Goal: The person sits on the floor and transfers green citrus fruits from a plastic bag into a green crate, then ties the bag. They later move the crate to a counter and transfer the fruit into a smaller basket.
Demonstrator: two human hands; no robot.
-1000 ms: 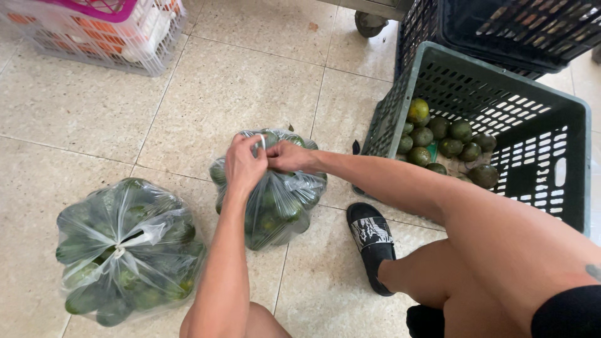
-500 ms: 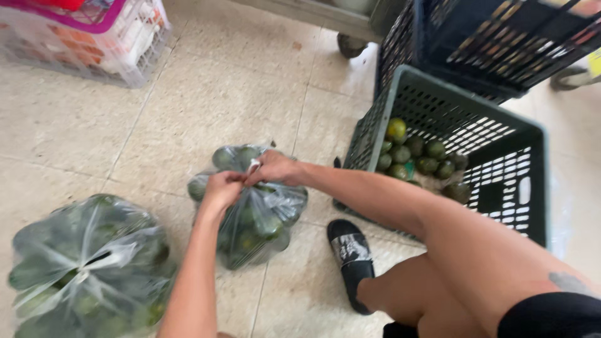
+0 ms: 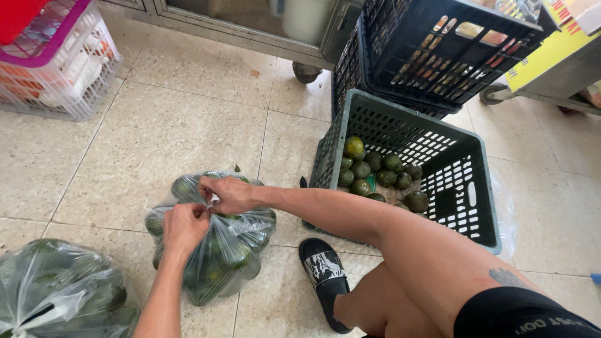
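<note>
Beige floor tiles [image 3: 156, 131] carry everything. At centre-left sits a clear plastic bag [image 3: 219, 250], bulging and glossy, packed with dark green round fruit. Both hands meet at its gathered neck: the left hand [image 3: 184, 226] closes on the plastic from 7 o'clock, the right hand [image 3: 228, 194] pinches it from 1 o'clock, seemingly twisting, though the fingers hide the knot. A second filled bag [image 3: 56, 294] lies at 8 o'clock; a green crate [image 3: 463, 188] of fruit stands at 2 o'clock.

Beige tiled floor [image 3: 175, 125] — daylit
</note>
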